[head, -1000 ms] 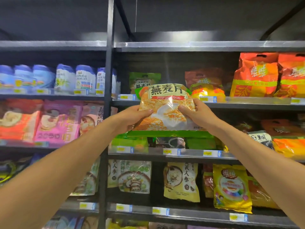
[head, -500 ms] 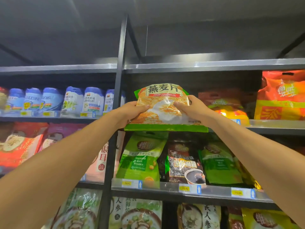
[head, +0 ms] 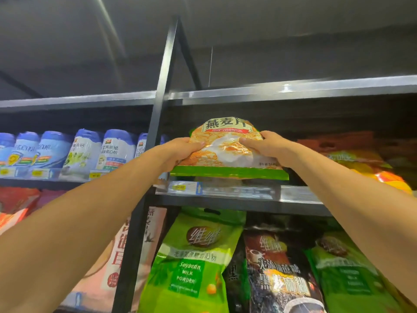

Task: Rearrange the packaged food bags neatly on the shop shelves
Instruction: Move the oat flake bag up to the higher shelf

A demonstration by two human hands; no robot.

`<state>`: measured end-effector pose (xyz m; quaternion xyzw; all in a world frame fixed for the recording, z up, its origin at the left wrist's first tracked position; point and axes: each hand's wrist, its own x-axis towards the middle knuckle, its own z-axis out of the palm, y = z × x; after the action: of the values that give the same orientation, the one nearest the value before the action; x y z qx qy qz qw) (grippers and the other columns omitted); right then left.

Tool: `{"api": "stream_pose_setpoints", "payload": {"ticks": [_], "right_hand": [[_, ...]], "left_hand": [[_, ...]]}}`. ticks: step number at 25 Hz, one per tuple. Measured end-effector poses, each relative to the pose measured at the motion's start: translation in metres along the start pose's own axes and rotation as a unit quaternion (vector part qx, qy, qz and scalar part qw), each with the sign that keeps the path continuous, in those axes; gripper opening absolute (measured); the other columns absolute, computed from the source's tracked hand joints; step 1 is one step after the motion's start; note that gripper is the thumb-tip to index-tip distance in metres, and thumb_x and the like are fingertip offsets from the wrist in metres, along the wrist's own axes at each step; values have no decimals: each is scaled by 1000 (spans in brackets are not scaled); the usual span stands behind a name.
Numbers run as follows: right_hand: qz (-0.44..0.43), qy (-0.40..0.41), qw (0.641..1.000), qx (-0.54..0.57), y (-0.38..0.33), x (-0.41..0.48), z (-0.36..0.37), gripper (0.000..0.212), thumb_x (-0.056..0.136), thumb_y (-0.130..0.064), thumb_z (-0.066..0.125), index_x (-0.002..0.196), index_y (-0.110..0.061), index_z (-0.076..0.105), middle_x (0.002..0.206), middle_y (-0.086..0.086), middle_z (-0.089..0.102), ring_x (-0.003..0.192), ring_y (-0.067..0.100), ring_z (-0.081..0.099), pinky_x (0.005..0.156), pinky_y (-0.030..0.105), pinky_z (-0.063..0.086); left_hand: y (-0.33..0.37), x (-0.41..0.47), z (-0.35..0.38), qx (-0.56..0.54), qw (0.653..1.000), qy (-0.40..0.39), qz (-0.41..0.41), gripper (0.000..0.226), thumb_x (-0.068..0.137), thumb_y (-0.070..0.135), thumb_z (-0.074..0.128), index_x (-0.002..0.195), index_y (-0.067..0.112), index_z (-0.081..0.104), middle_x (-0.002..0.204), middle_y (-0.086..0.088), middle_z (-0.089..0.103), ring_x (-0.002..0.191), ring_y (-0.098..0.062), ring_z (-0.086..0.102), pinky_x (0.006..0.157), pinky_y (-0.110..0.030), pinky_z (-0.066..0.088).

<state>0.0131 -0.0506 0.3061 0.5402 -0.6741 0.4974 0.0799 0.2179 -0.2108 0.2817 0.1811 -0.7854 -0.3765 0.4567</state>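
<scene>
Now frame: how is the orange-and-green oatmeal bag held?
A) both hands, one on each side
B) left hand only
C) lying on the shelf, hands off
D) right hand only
A: the left hand grips the left edge of the oatmeal bag and the right hand grips its right edge, at the level of the upper shelf.

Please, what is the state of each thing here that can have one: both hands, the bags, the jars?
oat bag, upright, sealed, held at the upper shelf edge; resting or not, unclear.
left hand, grips its left side.
right hand, grips its right side.
soybean milk powder bag, standing, sealed.
black bag, standing beside it.
blue-capped jars, upright, capped.
</scene>
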Motion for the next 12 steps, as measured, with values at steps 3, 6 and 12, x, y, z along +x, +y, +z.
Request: {"api": "stream_pose_setpoints", "payload": {"ticks": [3, 6, 12], "right_hand": [[33, -8, 999, -1, 8, 35, 7, 50, 85, -58, 74, 111, -17, 63, 95, 4, 76, 82, 22, 76, 65, 34, 58], [31, -4, 999, -5, 20, 66, 16, 52, 83, -57, 78, 111, -15, 66, 95, 4, 77, 80, 22, 75, 63, 32, 56], [33, -39, 998, -26, 47, 107, 43, 56, 78, -48, 86, 118, -15, 65, 109, 5, 75, 92, 21, 72, 67, 33, 56]], "left_hand": [[-10, 31, -1, 8, 1000, 16, 6, 27, 104, 40, 59, 119, 19, 65, 98, -2, 79, 78, -15, 76, 68, -29, 61], [-26, 63, 1, 6, 999, 31, 14, 29, 103, 38, 61, 125, 19, 63, 108, -6, 78, 93, -24, 76, 82, -39, 62], [-64, 107, 7, 63, 996, 56, -13, 32, 99, 36, 68, 127, 23, 60, 120, -4, 71, 113, -29, 68, 103, -50, 54]]}}
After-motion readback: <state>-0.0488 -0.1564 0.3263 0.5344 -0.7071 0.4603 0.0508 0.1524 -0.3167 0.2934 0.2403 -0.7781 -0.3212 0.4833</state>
